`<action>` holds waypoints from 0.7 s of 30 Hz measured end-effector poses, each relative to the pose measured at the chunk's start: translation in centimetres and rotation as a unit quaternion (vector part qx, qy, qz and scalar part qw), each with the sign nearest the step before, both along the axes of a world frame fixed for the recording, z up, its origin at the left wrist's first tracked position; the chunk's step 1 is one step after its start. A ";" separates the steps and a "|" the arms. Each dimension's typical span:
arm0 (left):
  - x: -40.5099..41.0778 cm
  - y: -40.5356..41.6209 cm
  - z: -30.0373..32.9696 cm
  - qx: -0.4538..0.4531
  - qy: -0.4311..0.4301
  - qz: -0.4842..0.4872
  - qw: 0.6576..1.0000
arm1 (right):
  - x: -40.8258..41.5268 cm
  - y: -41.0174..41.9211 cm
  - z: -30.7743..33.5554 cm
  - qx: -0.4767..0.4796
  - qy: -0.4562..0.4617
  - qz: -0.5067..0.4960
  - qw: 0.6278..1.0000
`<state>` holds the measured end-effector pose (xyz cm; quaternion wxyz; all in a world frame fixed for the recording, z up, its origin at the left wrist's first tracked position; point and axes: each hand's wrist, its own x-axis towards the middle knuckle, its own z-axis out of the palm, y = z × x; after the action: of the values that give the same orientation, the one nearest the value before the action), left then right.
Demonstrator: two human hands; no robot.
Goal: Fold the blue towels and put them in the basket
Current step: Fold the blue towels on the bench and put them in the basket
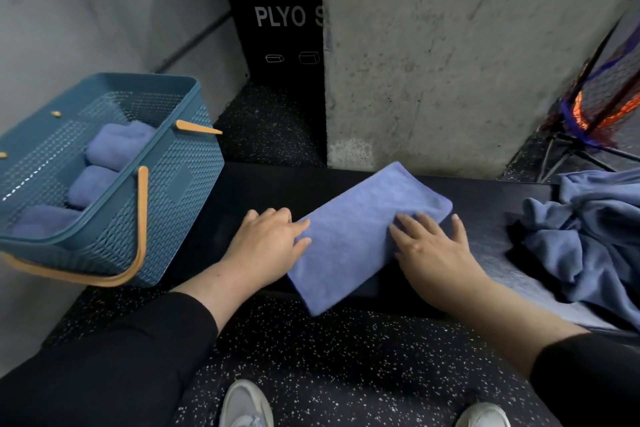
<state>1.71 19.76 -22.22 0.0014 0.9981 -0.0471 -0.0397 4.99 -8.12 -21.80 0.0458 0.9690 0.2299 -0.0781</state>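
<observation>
1. Where the view begins, two pale shoes (246,406) stand on a dark speckled floor (329,357), and black sleeves (114,357) run forward along both arms.
2. Just ahead lies a low black desk (242,184), and across its near edge sits a folded blue towel (360,236), set at a slant, with its lower corner hanging over the edge.
3. At the towel's left edge rests the left hand (266,243), its fingers straight and close together, fingertips touching the cloth.
4. On the right part of the towel lies the right hand (433,250), palm down with fingers spread and thumb held out to the side, pressing flat and gripping nothing.
5. Farther right on the desk is a rumpled heap of blue towels (588,236), unfolded, well apart from the folded one.
6. Over at the left end stands a teal basket (173,191) with woven-look walls and tan handles (140,218), tilted in this wide view.
7. Inside it lie three rolled towels (117,146) in a row, touching one another.
8. Beyond the desk rises a grey concrete pillar (450,45).
9. Beside the pillar stands a black box (277,28) printed with "PLYO" in white.
10. Off at the far right stands a netted stand (606,97) with orange and purple mesh on thin black legs.
</observation>
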 end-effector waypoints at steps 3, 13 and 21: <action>-0.7 0.5 0.4 -0.105 0.057 -0.043 0.992 | 1.3 -0.8 -0.4 -0.003 0.040 -0.042 0.998; -2.3 2.4 -0.2 -0.095 0.054 -0.138 0.984 | -0.9 -1.3 -0.3 0.173 -0.025 0.160 0.972; -3.4 1.2 -0.2 -0.098 0.045 -0.196 0.975 | -5.6 0.4 -1.8 0.102 -0.022 0.178 0.978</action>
<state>-1.64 20.94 -22.40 0.0931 0.9616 -0.2458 -0.0790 -0.61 -7.67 -23.64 -0.0355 0.9136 0.4045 -0.0234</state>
